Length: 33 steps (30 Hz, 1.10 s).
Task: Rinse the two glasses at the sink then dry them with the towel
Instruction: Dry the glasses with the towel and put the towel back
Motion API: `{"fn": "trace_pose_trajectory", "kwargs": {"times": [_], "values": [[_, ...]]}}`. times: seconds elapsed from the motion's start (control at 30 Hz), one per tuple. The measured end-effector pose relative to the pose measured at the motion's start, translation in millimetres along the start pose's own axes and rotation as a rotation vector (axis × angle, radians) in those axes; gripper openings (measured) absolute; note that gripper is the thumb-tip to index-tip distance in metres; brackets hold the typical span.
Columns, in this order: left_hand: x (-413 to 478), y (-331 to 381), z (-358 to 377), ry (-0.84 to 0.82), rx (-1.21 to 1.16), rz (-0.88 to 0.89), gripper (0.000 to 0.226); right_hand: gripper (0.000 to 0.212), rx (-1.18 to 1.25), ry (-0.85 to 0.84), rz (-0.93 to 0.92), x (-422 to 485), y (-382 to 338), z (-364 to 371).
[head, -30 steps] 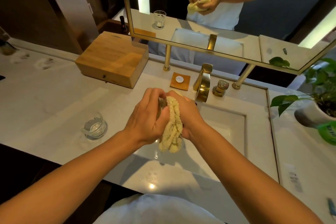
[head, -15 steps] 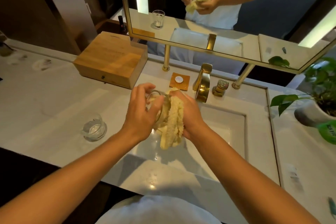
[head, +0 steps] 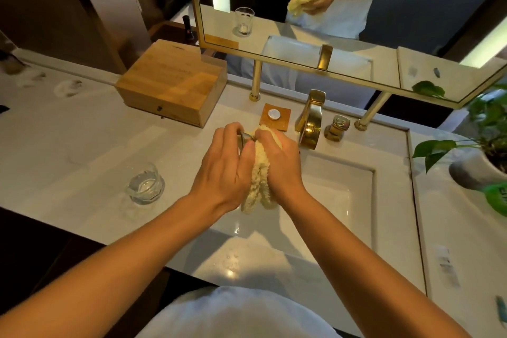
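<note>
The left hand (head: 222, 170) grips a mostly hidden glass (head: 243, 139) and the right hand (head: 279, 164) clutches the towel (head: 258, 184).

We find a wooden box (head: 170, 90) left of the gold faucet (head: 310, 121), with a potted plant (head: 476, 174) at right, below a gilt-framed mirror (head: 274, 30).

First glass (head: 242, 138) clear, mostly hidden, only a sliver of rim showing, gripped in left hand (head: 223, 170) above left side of sink (head: 343, 192). Fluffy pale-yellow towel (head: 259, 181) bunched against it in right hand (head: 281, 164), ends dangling. Second glass (head: 145, 182) upright on counter (head: 82, 151), well left
</note>
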<state>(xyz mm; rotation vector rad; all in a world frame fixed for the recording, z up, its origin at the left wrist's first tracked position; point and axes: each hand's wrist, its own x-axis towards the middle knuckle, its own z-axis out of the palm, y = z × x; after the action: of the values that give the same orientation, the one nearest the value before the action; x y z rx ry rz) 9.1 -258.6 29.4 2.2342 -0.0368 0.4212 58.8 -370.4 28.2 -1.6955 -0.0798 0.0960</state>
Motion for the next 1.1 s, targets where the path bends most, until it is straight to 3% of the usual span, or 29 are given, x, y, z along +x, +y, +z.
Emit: {"fn": "trace_pose_trajectory", "kwargs": {"times": [0.07,0.2,0.23,0.33,0.43,0.53,0.63,0.73,0.83,0.93,1.0,1.1], "values": [[2.4,-5.4,-10.0,-0.097,0.136,0.141,0.054,0.034,-0.077,-0.104,0.177,2.5,-3.5,0.9],[9.2,-11.0,-26.3,-0.231,0.286,0.436,0.053,0.025,0.338,-0.329,0.664,11.1,-15.4,0.4],[10.5,-10.7,-28.5,-0.252,0.299,0.49,0.052,0.026,0.347,-0.412,0.741,13.7,-17.2,-1.5],[12.5,-11.7,-33.9,-0.297,0.322,0.62,0.051,0.044,0.319,-0.624,0.849,19.6,-12.7,-3.0],[12.0,-15.6,-38.5,-0.311,0.358,0.668,0.05,0.048,0.339,-0.66,0.881,19.3,-7.2,2.2],[4.6,-19.7,-38.4,-0.263,0.329,0.543,0.047,0.047,0.379,-0.59,0.85,18.6,-0.4,12.0],[-4.0,-22.6,-32.2,-0.176,0.332,0.266,0.049,0.035,0.379,-0.422,0.824,22.2,4.9,19.3],[5.4,-24.4,-28.2,-0.082,0.207,-0.255,0.041,0.026,-0.119,-0.273,0.602,17.8,14.1,28.1],[28.5,-33.3,-31.1,-0.062,0.086,-0.603,0.036,0.041,-0.295,-0.082,0.289,2.8,20.6,41.2],[43.0,-45.3,-41.1,0.042,0.026,-0.752,0.046,0.046,-0.431,-0.142,0.034,-10.8,24.9,48.1],[49.0,-53.5,-51.5,0.106,-0.043,-0.818,0.051,0.045,-0.494,-0.237,-0.026,-16.3,27.2,49.9],[51.1,-64.1,-68.2,0.113,0.022,-0.741,0.046,0.034,-0.401,-0.311,0.006,-20.3,26.7,50.6]]}}
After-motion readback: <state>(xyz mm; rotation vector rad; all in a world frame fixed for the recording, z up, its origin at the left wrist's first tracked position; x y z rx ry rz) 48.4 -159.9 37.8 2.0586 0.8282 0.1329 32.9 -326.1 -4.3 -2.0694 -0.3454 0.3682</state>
